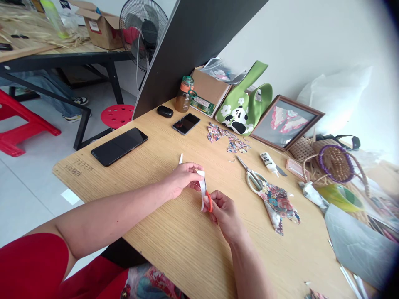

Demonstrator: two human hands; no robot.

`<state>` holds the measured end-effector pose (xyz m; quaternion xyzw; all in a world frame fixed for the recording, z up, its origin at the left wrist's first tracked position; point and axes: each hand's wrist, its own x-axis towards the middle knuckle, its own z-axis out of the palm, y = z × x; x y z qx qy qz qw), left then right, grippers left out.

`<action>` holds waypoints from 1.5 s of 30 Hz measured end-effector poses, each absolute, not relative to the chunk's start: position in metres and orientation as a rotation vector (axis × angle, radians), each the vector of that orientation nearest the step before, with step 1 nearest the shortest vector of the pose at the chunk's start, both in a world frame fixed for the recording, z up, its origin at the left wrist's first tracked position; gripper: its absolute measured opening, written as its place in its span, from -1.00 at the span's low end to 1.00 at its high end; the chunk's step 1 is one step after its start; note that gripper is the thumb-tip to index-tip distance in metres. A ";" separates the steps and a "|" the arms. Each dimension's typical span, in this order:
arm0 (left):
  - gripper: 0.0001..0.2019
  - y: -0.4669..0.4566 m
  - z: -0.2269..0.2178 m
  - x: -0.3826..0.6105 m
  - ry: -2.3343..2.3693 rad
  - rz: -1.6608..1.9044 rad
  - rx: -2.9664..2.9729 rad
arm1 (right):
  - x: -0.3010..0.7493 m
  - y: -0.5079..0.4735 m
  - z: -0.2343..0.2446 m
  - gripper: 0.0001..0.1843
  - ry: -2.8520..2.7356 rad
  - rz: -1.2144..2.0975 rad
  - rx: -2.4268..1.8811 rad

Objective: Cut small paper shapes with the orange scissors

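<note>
While pinching the white strip (202, 185) taut in the left hand (182, 177), grip the orange piece (210, 204) firmly in the right hand (225, 212), square to the strip.

1. Wears a red top (31, 265), sleeve ending at the left upper arm.
2. Leaves forearms bare down to left hand (183, 176) and right hand (226, 211).
3. Shows red garment (102, 282) over lap, with floral-print cloth (149, 286) beside it.

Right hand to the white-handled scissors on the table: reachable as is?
Probably yes: scissors lie close beyond the right hand, bare table between. But the hand already grips an orange-handled tool, so it isn't free.
</note>
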<state>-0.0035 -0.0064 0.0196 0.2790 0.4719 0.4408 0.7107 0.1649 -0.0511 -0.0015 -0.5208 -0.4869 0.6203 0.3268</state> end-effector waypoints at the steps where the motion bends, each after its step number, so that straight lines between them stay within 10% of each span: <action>1: -0.74 -0.006 0.020 -0.004 1.051 0.980 0.624 | 0.165 -0.051 -0.002 -0.47 -1.278 1.628 -1.364; 45: -0.73 -0.007 0.017 -0.004 1.044 0.977 0.634 | 0.164 -0.052 -0.001 -0.44 -1.260 1.619 -1.381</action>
